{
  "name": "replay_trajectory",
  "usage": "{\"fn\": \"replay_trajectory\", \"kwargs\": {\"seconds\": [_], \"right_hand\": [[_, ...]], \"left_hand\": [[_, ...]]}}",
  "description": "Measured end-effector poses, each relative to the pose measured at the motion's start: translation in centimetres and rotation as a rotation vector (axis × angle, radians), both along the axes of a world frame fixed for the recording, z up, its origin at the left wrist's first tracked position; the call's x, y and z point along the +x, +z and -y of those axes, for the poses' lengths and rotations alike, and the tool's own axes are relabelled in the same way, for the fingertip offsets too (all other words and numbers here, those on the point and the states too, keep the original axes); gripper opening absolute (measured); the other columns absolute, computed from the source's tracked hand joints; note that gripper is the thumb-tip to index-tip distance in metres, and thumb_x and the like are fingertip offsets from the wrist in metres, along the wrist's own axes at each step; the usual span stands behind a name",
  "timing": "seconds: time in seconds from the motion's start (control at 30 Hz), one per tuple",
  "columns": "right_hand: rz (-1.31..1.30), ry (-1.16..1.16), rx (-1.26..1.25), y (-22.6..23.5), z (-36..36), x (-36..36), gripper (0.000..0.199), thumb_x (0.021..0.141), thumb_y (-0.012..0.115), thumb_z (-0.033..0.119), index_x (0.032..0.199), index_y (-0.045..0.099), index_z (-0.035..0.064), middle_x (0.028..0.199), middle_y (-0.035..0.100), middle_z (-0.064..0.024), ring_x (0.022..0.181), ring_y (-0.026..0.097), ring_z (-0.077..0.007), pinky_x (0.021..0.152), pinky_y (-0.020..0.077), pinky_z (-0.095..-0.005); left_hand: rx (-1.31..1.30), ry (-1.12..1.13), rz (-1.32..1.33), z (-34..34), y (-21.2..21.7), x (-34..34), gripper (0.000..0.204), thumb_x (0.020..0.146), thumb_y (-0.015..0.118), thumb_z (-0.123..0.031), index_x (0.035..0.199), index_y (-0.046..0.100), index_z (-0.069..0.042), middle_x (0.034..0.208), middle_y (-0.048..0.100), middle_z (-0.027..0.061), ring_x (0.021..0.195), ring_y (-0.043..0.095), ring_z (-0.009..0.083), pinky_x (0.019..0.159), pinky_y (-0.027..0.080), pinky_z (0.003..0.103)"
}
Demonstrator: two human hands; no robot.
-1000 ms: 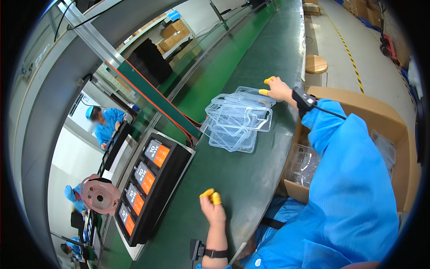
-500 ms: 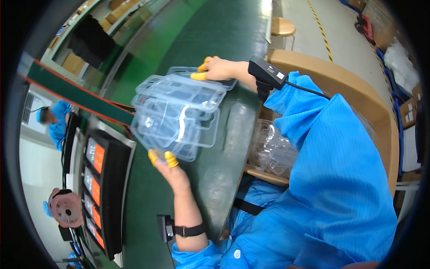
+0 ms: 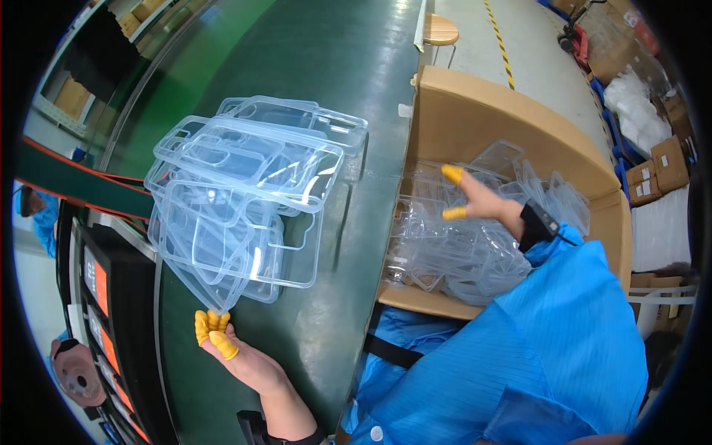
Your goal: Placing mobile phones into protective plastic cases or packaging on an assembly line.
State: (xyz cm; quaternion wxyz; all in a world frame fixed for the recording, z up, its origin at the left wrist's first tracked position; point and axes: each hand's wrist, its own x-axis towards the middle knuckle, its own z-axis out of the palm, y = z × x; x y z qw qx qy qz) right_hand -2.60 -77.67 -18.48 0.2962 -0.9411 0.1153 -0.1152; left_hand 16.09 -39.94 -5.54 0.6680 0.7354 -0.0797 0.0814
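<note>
A loose stack of clear plastic trays (image 3: 293, 278) with moulded cut-outs lies on the green work surface (image 3: 311, 341), its pieces overlapping at different angles. At the stack's near corner is my left hand (image 3: 241, 360), with yellow finger cots on its fingertips. Its fingers are bent and a little apart, close to a tray's tip; whether they touch it I cannot tell. My right hand (image 3: 478, 200), also in yellow cots, hovers over a cardboard box (image 3: 475, 96) with thumb and finger spread and nothing between them. Below it, many similar clear trays (image 3: 463, 259) lie jumbled in the box.
A green strap-like bar with orange edges (image 3: 81, 178) reaches the stack from the left. Beside the work surface stands a black rack (image 3: 126, 297) with orange-labelled panels. A wooden stool (image 3: 440, 30) is beyond the box. Cartons (image 3: 667, 163) line the right side.
My right hand has left the top of the stack and swung right, over the box. My left hand has shifted down and left, and the whole view has turned somewhat rightward.
</note>
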Motion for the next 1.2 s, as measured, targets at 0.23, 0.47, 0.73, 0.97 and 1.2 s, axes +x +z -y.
{"fn": "replay_trajectory", "kwargs": {"seconds": [0.23, 0.47, 0.73, 0.97, 1.2], "right_hand": [[-0.828, 0.282, -0.309, -4.5, -1.5, 0.7, 0.078, 0.043, 0.072, 0.053, 0.094, 0.054, -0.0034, 0.090, 0.056, -0.0173, 0.090, 0.050, -0.0312, 0.079, 0.0365, -0.0366], [-1.107, 0.439, -0.565, -11.8, -3.6, 2.1, 0.045, 0.047, 0.067, 0.045, 0.077, 0.063, 0.0120, 0.084, 0.058, -0.0062, 0.084, 0.051, -0.0218, 0.067, 0.0376, -0.0321], [-0.627, 0.072, 0.377, -10.9, -9.0, -3.6, 0.088, 0.048, 0.069, 0.058, 0.096, 0.049, -0.0125, 0.091, 0.055, -0.0249, 0.082, 0.055, -0.0301, 0.068, 0.0452, -0.0347], [-0.930, 0.013, 0.092, -8.1, -8.8, -2.7, 0.096, 0.043, 0.070, 0.060, 0.102, 0.045, -0.0121, 0.087, 0.053, -0.0292, 0.079, 0.054, -0.0358, 0.072, 0.0443, -0.0365], [-0.830, -0.055, 0.505, -4.7, -9.6, -4.8, 0.103, 0.051, 0.071, 0.054, 0.121, 0.026, -0.0064, 0.107, 0.044, -0.0307, 0.099, 0.046, -0.0352, 0.080, 0.0415, -0.0363]], "left_hand": [[0.025, -0.040, 0.001, 0.0, -0.1, 0.6, 0.044, 0.090, 0.029, -0.034, 0.120, 0.034, -0.003, 0.112, 0.042, 0.0067, 0.103, 0.040, 0.0156, 0.087, 0.027, 0.029], [0.091, -0.031, -0.022, 0.8, 0.5, 0.4, 0.045, 0.089, 0.028, -0.037, 0.114, 0.038, 0.000, 0.107, 0.044, 0.0085, 0.096, 0.042, 0.0162, 0.083, 0.028, 0.028], [0.086, -0.083, -0.065, 0.2, 0.8, 0.5, 0.036, 0.089, 0.030, -0.028, 0.108, 0.042, 0.001, 0.099, 0.047, 0.0066, 0.088, 0.042, 0.0153, 0.082, 0.030, 0.026], [0.061, -0.103, -0.043, 0.5, 1.0, 0.6, 0.033, 0.089, 0.033, -0.025, 0.106, 0.043, 0.001, 0.095, 0.046, 0.0058, 0.086, 0.042, 0.0144, 0.081, 0.031, 0.026], [0.108, -0.110, -0.033, 0.3, 0.7, 0.5, 0.034, 0.089, 0.033, -0.026, 0.105, 0.044, 0.002, 0.093, 0.047, 0.0066, 0.084, 0.043, 0.0152, 0.080, 0.032, 0.027]]}}
